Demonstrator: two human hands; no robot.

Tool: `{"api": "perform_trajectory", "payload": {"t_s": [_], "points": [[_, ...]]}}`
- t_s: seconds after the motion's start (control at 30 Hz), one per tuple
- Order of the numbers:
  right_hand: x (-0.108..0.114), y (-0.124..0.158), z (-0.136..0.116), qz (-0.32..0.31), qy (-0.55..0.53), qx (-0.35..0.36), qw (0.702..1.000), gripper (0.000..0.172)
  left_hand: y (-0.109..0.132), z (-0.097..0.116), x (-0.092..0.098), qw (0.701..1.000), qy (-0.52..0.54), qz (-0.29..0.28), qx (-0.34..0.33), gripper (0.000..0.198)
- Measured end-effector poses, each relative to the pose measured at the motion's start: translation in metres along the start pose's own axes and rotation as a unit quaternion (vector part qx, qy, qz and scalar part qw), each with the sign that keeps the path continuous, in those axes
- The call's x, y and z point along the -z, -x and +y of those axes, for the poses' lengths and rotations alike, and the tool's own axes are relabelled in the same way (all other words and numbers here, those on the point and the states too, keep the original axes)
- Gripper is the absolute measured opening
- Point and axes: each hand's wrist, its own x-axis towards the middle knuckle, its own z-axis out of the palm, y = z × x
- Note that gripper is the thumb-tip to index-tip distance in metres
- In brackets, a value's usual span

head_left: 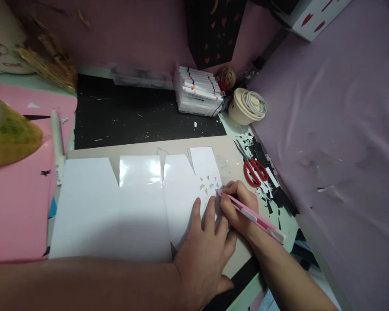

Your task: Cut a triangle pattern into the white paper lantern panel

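A large white glossy card point(116, 211), folded into panels, lies flat on a beige board point(142, 149). Its right panel has several small shapes cut out of it point(209, 185). My left hand point(204, 246) lies flat on the card with fingers stretched out, pressing it down just below the cut-outs. My right hand point(238, 207) is closed on a pink craft knife point(249, 214); the blade tip touches the card beside the cut-outs.
Red-handled scissors point(255, 170) lie among black paper scraps to the right. A box of markers point(197, 90), a cream bowl point(246, 106) and a twine ball stand at the back. Pink paper point(16, 190), a white pen point(56, 138) and a yellow tape roll are at left.
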Motion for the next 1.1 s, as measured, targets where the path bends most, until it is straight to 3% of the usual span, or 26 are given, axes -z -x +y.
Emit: {"api": "perform_trajectory", "payload": {"t_s": [0.77,1.1], "points": [[-0.0003,0.0004,0.0011,-0.002,-0.051,-0.005,0.999,0.021,-0.0013,-0.0009,0.0006,1.000,0.003,0.004,-0.008,0.091],[0.0010,0.0009,-0.0019,0.022,-0.066,-0.015,0.997,0.016,-0.0008,0.0000,0.0001,1.000,-0.004,0.006,-0.010,0.089]]}}
